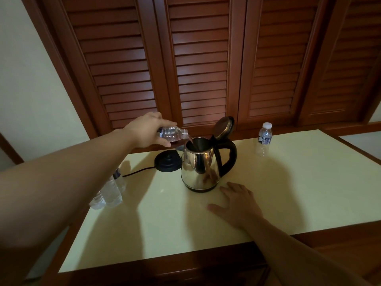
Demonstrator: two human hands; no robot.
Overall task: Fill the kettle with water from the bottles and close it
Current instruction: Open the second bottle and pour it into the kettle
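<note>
Head view: left hand (147,129) tips bottle (175,133) over kettle (200,168).

No legible text. Dark label on far-right bottle (265,136): print too small to read. Label on tilted bottle (172,133) hidden by left hand (146,130).

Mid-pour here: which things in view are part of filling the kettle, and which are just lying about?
In the job: kettle, its raised lid, tilted bottle in left hand, capped bottle, two bottles at the left edge.
Lying about: kettle base, right hand resting on the table.
</note>
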